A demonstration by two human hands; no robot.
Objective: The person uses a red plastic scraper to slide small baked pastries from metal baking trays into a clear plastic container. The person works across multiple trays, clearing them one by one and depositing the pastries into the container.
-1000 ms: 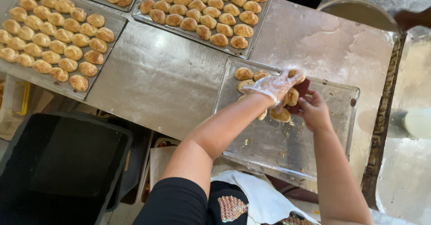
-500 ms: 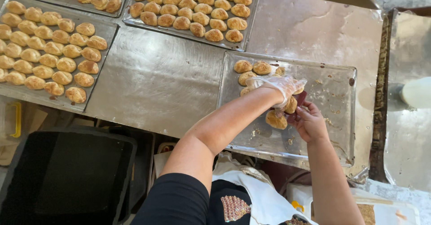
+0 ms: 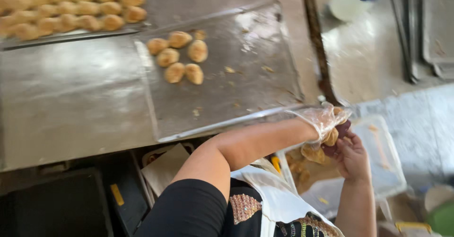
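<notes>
Two hands meet over a clear tub (image 3: 385,166): the gloved left hand (image 3: 324,121) is closed round pastries (image 3: 331,136), the bare right hand (image 3: 352,157) cupped open beneath; six more lie on the tray (image 3: 246,100).

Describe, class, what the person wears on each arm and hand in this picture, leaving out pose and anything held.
The left hand is covered by a thin, clear, crinkled plastic glove that ends at the wrist. The left arm is bare from there up to a short black sleeve. The right hand wears no glove, and its forearm is bare. No rings, watch or bracelets can be seen.
</notes>
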